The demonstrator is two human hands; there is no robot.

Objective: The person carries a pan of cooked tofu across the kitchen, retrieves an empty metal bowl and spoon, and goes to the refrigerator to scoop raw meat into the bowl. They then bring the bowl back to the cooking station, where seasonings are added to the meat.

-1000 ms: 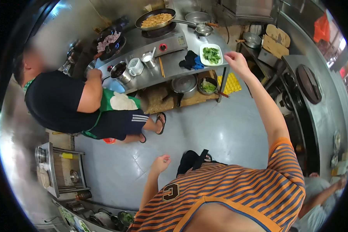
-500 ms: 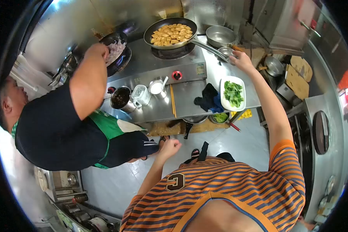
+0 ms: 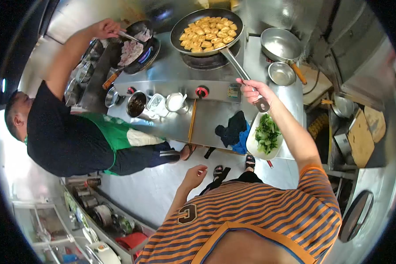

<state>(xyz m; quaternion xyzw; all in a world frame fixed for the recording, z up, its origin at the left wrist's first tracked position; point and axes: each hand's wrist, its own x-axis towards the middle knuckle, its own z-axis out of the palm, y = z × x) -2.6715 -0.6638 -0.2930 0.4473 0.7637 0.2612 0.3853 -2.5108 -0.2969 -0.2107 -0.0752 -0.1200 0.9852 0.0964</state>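
Stainless-steel bench (image 3: 212, 115), front edge toward me, carries a gas stove (image 3: 163, 86) along its back. Along the right edge: a steel pan (image 3: 281, 44) and a small steel bowl (image 3: 281, 74). Near the front right corner, a white dish (image 3: 254, 149) sits beside my right forearm, with a black cloth (image 3: 234, 127) and a blue cloth (image 3: 241, 143) just left. Chopsticks (image 3: 192, 121) reach toward the front edge.

Containers, by contents: white dish, chopped leafy greens (image 3: 267, 134); steel cup (image 3: 182, 110), something white and a spoon; plastic container (image 3: 155, 102), contents unclear; steel pot (image 3: 141, 115), dark contents; co-worker's wok (image 3: 138, 25), sliced meat (image 3: 131, 53), under a spatula.

Frying pan (image 3: 176, 33), over the right burner, holds golden-brown pieces (image 3: 209, 33). My right hand (image 3: 264, 93) grasps its metal handle (image 3: 236, 66); my left (image 3: 195, 177), released, hangs short of the front edge, fingers loosely curled.
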